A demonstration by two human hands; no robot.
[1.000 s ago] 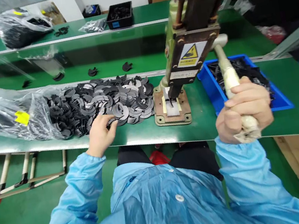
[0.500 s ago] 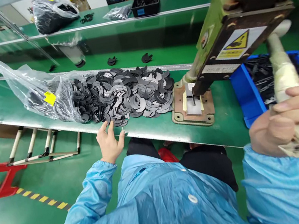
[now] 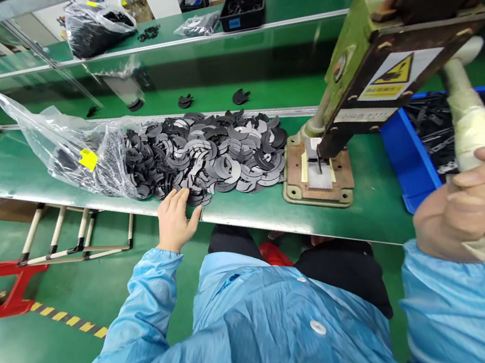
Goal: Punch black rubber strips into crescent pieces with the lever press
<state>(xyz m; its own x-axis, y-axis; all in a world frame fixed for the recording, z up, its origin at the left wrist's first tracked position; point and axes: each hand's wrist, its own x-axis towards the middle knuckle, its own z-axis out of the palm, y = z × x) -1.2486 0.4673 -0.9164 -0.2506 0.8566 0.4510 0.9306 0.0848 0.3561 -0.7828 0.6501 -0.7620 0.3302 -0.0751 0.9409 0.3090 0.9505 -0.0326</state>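
My left hand (image 3: 176,219) is open at the bench's front edge, its fingertips at the near side of a heap of dark grey, crescent-shaped pieces (image 3: 226,169). Whether the fingertips touch a piece I cannot tell. My right hand (image 3: 477,209) is wrapped round the tape-covered lever handle (image 3: 471,122) of a green hand press (image 3: 347,81). Below the press head, a light metal plate (image 3: 319,179) lies on the brownish press base (image 3: 295,188), right of the heap. A clear plastic bag (image 3: 73,155) with a yellow label lies at the heap's left, more dark pieces inside it.
A blue bin (image 3: 412,158) of black parts stands right of the press. Several loose dark pieces (image 3: 240,96) lie behind the metal strip. On the rear shelf are a black tray (image 3: 245,21) and a filled bag (image 3: 96,29). A pipe frame (image 3: 82,231) stands below the bench at left.
My left hand has turned, with its fingers now closer together and nearer the heap. My right hand stays on the lever handle. The whole view has shifted slightly.
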